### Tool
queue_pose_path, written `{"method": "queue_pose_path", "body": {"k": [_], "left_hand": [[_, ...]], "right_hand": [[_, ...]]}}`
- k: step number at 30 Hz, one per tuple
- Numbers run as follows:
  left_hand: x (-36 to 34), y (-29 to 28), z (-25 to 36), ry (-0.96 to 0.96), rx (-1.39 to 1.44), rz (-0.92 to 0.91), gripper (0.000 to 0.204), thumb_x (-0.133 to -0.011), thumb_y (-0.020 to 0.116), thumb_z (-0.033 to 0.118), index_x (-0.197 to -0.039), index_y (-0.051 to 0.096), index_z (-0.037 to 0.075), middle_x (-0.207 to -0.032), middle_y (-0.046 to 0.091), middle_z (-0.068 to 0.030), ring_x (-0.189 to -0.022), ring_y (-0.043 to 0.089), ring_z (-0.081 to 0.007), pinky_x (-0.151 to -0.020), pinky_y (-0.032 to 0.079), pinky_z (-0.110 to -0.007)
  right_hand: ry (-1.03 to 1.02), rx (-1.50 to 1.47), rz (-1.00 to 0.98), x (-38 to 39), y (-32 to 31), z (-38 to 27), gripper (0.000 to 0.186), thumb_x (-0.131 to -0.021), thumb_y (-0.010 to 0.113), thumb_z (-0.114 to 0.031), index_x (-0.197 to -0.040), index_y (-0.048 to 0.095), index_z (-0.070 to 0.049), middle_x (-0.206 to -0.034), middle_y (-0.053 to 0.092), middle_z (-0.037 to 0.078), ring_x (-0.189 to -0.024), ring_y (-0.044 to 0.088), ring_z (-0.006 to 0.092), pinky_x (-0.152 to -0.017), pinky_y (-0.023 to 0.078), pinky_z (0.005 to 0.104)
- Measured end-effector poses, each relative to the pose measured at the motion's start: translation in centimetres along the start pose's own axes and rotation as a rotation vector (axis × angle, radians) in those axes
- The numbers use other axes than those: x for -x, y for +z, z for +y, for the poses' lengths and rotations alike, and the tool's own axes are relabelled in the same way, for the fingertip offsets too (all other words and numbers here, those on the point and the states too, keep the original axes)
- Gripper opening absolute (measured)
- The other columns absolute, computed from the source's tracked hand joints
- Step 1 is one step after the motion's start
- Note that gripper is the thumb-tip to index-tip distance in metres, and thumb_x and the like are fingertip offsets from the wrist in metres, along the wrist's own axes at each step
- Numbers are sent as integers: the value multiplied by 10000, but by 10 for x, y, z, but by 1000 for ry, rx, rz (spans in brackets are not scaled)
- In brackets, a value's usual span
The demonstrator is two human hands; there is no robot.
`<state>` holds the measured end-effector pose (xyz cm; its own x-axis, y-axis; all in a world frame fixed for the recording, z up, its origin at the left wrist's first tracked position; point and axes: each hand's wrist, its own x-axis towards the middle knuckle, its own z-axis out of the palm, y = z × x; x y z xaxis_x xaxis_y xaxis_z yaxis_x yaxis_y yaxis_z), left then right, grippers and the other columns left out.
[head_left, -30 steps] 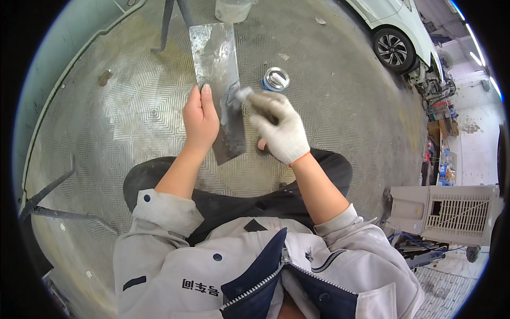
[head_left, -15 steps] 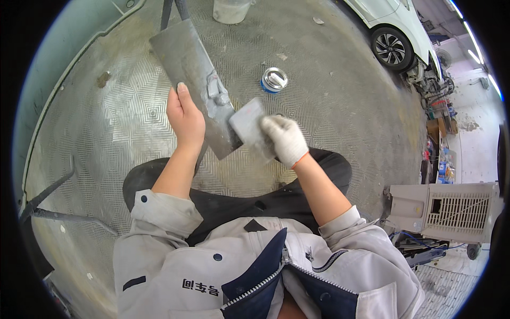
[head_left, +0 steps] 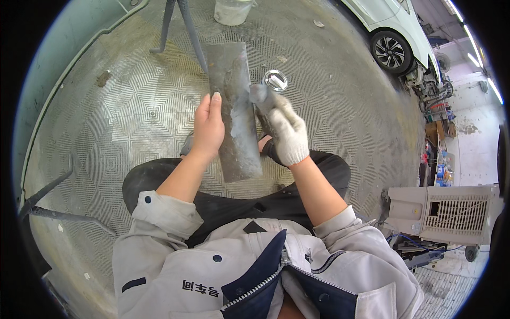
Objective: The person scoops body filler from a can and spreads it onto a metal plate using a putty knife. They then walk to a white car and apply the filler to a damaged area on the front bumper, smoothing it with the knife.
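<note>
My bare left hand grips the left edge of a flat rectangular metal plate, thumb on top. Grey putty is smeared along the middle of the plate. On my right hand is a white knitted glove, closed round a putty spreader at the plate's right edge. A lump of grey putty sits at the spreader's upper end; the glove hides part of the tool. Just beyond lies a round tin with a pale piece on top.
A white bucket stands at the far side, beside dark metal stand legs. Another stand leg is at the left. A white car is at the far right, and a beige vented unit at the right.
The plate has turned from a slant to nearly upright in view. The spreader has tipped from face-on to nearly edge-on, and the lump has moved from the plate onto it.
</note>
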<state>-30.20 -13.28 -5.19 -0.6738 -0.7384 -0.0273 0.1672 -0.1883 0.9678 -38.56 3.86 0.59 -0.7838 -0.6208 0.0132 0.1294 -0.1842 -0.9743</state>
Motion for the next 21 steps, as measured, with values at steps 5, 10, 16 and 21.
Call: {"method": "queue_pose_path", "body": {"k": [5, 10, 16, 21], "left_hand": [[-2, -6, 0, 160, -2, 98, 369, -1203, 491, 319, -1040, 624, 16, -825, 530, 31, -771, 449, -77, -707, 416, -286], [-11, -19, 6, 319, -236, 128, 353, -1199, 494, 290, -1011, 615, 16, -791, 562, 5, -726, 473, -97, -672, 427, -310], [-9, -14, 6, 551, -484, 59, 298, -1169, 531, 202, -941, 560, 13, -616, 488, -119, -510, 419, -233, -522, 367, -389], [-9, -15, 9, 443, -362, 48, 335, -1182, 520, 230, -915, 539, 28, -654, 453, -25, -583, 392, -130, -553, 341, -340]], "right_hand": [[75, 614, -66, 3, 13, 13, 631, -941, 821, -158, -1529, 641, -19, -1590, 567, 145, -1346, 650, 232, -1086, 556, 340], [23, 920, 27, -6, 6, 6, 529, -919, 822, -90, -1431, 714, -12, -1565, 569, 156, -1281, 708, 246, -1026, 611, 340], [-140, 1080, -251, -4, 22, -7, 454, -905, 847, -105, -1354, 784, -118, -1489, 600, 174, -1215, 724, 264, -991, 630, 343], [25, 502, -59, -1, 16, -21, 578, -919, 837, -134, -1466, 687, -22, -1431, 640, 127, -1264, 672, 211, -1091, 577, 353]]}}
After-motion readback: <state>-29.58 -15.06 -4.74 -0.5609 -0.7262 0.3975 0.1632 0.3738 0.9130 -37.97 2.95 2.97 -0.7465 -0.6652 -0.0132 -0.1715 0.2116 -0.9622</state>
